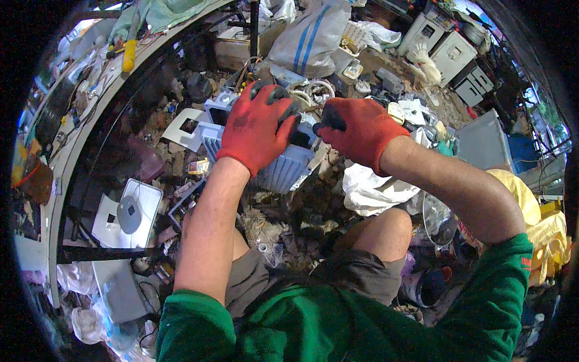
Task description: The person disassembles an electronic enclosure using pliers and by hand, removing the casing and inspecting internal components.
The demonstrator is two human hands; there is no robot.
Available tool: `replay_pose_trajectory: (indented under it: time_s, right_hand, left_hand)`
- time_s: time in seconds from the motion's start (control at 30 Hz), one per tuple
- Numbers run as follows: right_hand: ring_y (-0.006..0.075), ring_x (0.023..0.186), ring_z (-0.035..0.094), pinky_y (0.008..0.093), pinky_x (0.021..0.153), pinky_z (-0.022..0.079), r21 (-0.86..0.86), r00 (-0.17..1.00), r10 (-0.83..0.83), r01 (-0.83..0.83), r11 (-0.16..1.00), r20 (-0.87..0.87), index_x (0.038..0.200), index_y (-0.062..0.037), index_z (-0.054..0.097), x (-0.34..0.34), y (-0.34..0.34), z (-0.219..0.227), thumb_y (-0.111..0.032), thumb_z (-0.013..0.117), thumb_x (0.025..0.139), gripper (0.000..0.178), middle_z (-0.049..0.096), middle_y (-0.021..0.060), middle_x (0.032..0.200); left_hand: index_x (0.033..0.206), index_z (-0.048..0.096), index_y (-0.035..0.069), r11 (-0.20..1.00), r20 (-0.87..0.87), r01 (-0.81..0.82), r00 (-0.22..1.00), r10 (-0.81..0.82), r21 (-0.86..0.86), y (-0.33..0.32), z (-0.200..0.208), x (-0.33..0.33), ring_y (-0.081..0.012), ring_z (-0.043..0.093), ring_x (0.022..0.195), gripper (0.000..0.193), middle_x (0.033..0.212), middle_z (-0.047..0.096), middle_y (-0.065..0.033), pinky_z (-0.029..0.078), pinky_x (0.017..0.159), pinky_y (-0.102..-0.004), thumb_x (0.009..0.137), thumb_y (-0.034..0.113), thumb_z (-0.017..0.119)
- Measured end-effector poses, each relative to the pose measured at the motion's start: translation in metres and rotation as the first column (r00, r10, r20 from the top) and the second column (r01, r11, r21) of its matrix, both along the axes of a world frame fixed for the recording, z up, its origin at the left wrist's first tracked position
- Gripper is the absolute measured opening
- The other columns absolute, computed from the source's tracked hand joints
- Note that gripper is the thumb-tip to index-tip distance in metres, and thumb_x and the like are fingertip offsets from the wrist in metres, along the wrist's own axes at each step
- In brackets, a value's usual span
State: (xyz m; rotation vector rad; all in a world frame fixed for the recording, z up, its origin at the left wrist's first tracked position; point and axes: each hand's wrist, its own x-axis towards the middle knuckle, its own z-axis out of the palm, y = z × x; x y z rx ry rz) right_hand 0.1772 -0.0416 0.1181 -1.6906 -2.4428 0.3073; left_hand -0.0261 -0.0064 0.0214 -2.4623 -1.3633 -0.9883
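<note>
A grey-blue ribbed plastic casing (pixel 283 172) stands in front of my knees, with a dark opening in its upper side. My left hand (pixel 256 127), in a red glove with black-coated fingers, curls over the casing's top and grips it. To the right, my right hand (pixel 360 130), gloved the same way, is closed in a fist just beside the casing. A small dark end sticks out of that fist toward the casing; what it belongs to is hidden by the fingers. Behind my left hand lies another blue-grey plastic part (pixel 217 113).
Scrap covers the ground. White plastic panels (pixel 148 211) and a curved frame edge (pixel 90 130) with a yellow-handled tool (pixel 129 55) are at left. A woven sack (pixel 310 39) stands behind, a white bird (pixel 425 67) at far right, and a white bag (pixel 374 190) near my right knee.
</note>
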Motion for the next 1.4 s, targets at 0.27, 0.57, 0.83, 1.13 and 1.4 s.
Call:
replay_pose_trajectory:
  time_s: [0.27,0.57,0.83,1.13,1.4]
  right_hand:
    - [0.0403,0.095,0.067,0.0470,0.083,0.053,0.161,0.958,0.284,-0.288,0.944,0.046,0.120,-0.0066,0.061,0.005,0.008,-0.018,-0.013,0.065,0.085,0.036,0.070,0.0206,0.100]
    - [0.0361,0.094,0.070,0.0435,0.083,0.056,-0.026,0.988,0.125,-0.128,0.991,-0.095,0.116,-0.0075,0.066,0.018,0.019,-0.006,-0.021,0.073,0.083,0.036,0.072,0.0188,0.099]
    - [0.0397,0.097,0.064,0.0475,0.081,0.054,0.050,0.795,0.584,-0.598,0.800,0.165,0.113,-0.0065,0.060,0.022,0.021,-0.006,-0.001,0.066,0.075,0.039,0.062,0.0142,0.113]
    - [0.0385,0.094,0.067,0.0460,0.083,0.055,0.130,0.868,0.496,-0.492,0.861,0.007,0.106,-0.0089,0.068,0.025,0.024,0.001,-0.021,0.066,0.082,0.027,0.066,0.0172,0.106]
    - [0.0308,0.088,0.071,0.0415,0.081,0.054,-0.230,0.980,0.200,-0.195,0.954,-0.002,0.110,-0.0060,0.069,0.013,0.020,0.010,-0.031,0.068,0.087,0.034,0.073,0.0171,0.095]
  left_hand:
    - [0.119,0.068,0.015,1.000,0.002,0.024,1.000,-0.024,-0.020,0.001,0.000,-0.002,-0.0425,0.049,0.127,0.035,0.131,0.058,-0.0142,0.043,0.107,-0.0496,0.088,0.030,0.068]
    - [0.126,0.064,0.017,0.994,-0.018,0.006,1.000,-0.008,-0.108,0.001,0.000,-0.002,-0.0444,0.042,0.133,0.036,0.139,0.052,-0.0181,0.036,0.113,-0.0505,0.092,0.026,0.065]
    - [0.120,0.067,0.014,1.000,0.006,0.013,1.000,-0.013,-0.019,0.002,-0.002,-0.001,-0.0408,0.047,0.129,0.036,0.132,0.058,-0.0136,0.042,0.107,-0.0488,0.090,0.034,0.065]
    - [0.119,0.067,0.014,1.000,-0.013,0.000,1.000,0.000,-0.016,0.004,-0.004,-0.001,-0.0411,0.047,0.129,0.036,0.132,0.058,-0.0135,0.042,0.107,-0.0486,0.089,0.034,0.066]
    - [0.126,0.064,0.015,0.991,-0.043,-0.017,0.999,0.011,-0.134,0.001,0.002,0.001,-0.0427,0.041,0.134,0.036,0.141,0.051,-0.0166,0.036,0.114,-0.0491,0.093,0.030,0.066]
